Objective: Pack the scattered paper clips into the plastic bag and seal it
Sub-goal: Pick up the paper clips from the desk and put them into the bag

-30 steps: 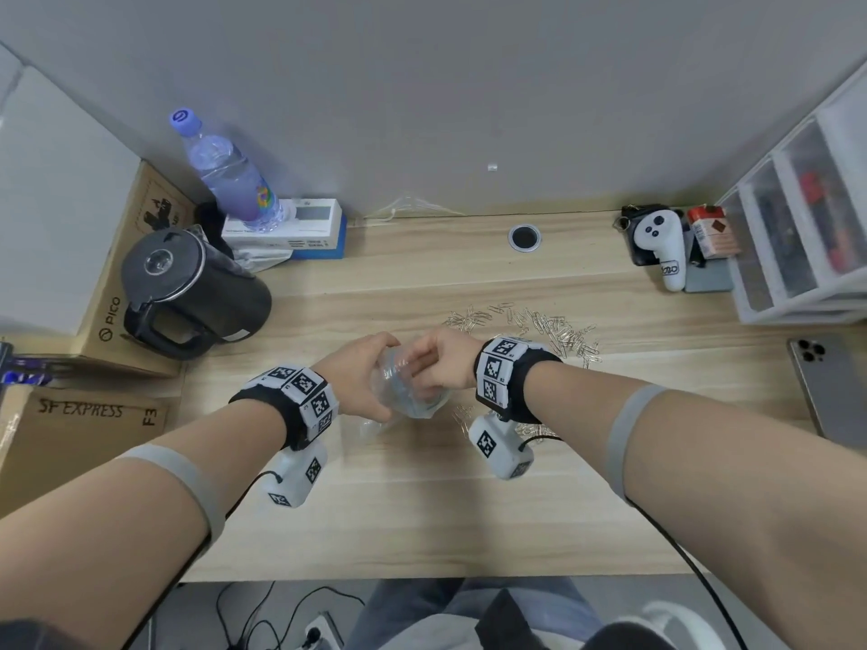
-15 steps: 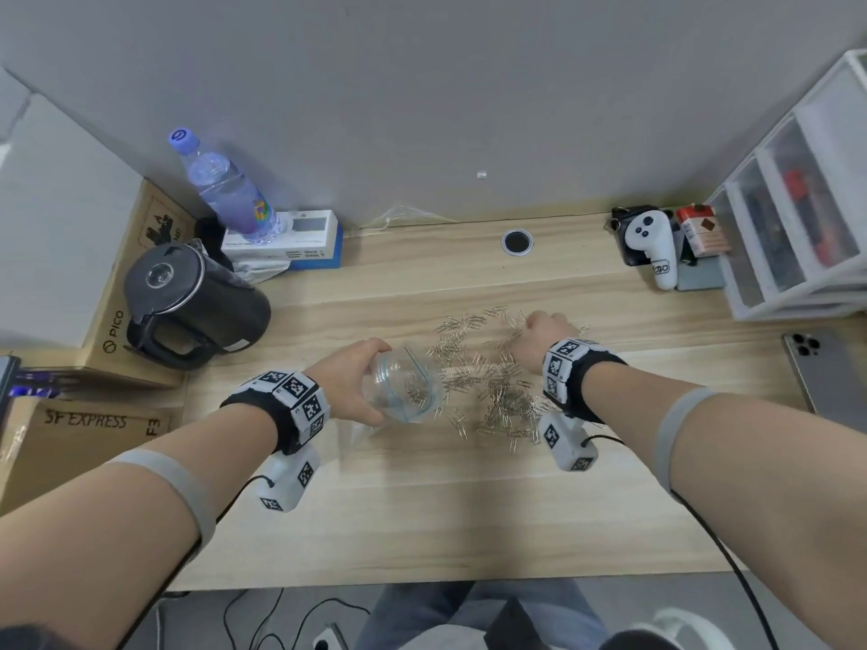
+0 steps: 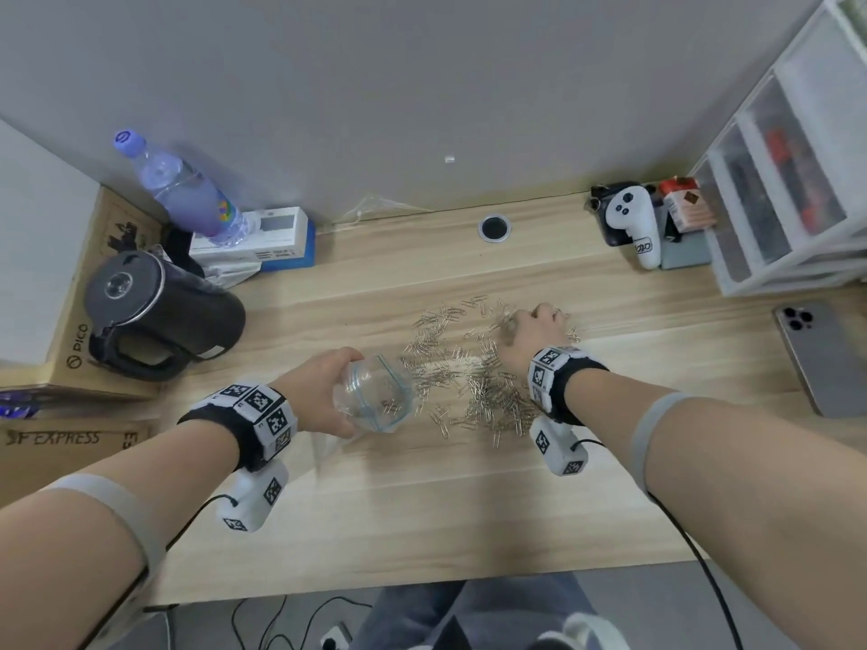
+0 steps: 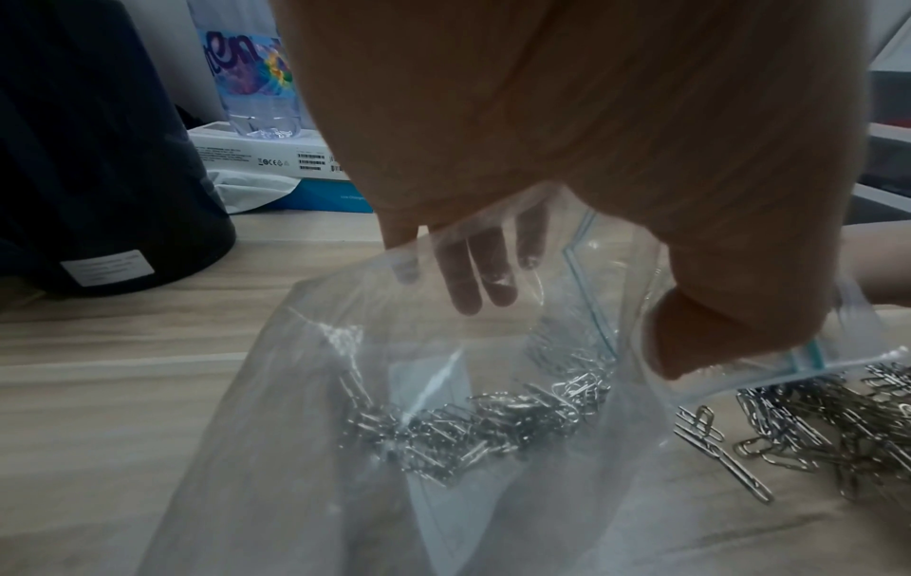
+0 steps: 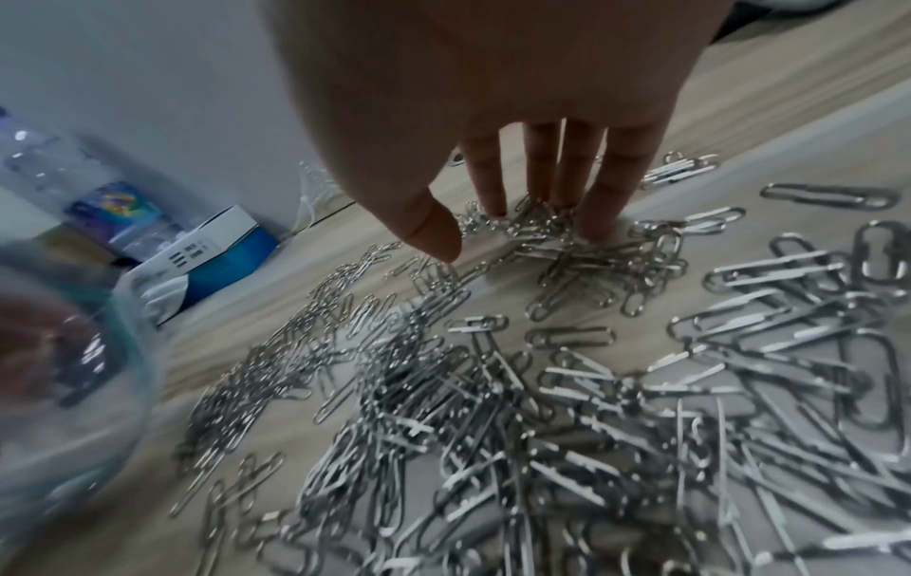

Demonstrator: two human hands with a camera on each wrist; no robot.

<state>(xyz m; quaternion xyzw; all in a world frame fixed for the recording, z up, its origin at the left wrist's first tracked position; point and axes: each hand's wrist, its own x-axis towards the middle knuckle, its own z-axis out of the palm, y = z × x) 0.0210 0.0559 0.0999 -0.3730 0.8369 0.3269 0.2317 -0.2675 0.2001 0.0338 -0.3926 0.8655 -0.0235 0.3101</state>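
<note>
1. Two hands are seen over a wooden desk [image 3: 422, 499]; the head view looks down on both.
2. The plastic bag [image 3: 375, 396] is held by the left hand [image 3: 319, 391] at its mouth, which is kept open and turned toward the right. In the left wrist view the thumb [image 4: 730, 331] is pressed on the blue zip strip and the fingers [image 4: 468, 272] are seen through the film on the far side, so the rim is pinched between them.
3. A small heap of paper clips [image 4: 493, 421] is already lodged inside the bag, near its lower fold.
4. Many more paper clips [image 3: 478, 387] are scattered on the desk between the bag mouth and the right wrist, some just beside the bag's rim.
5. The right hand [image 3: 532, 333] is set down at the far edge of the scatter. In the right wrist view its fingers [image 5: 557, 187] are held close together, tips touching a cluster of clips, with the thumb [image 5: 424, 226] apart and pointing down; nothing is seen fully grasped.
6. A black kettle [image 3: 155, 316], a water bottle [image 3: 187, 190] and a white-and-blue box [image 3: 267, 241] are noted at the left rear.
7. A white controller [image 3: 633, 222], plastic drawers [image 3: 788, 180] and a phone [image 3: 825, 358] are noted at the right.
</note>
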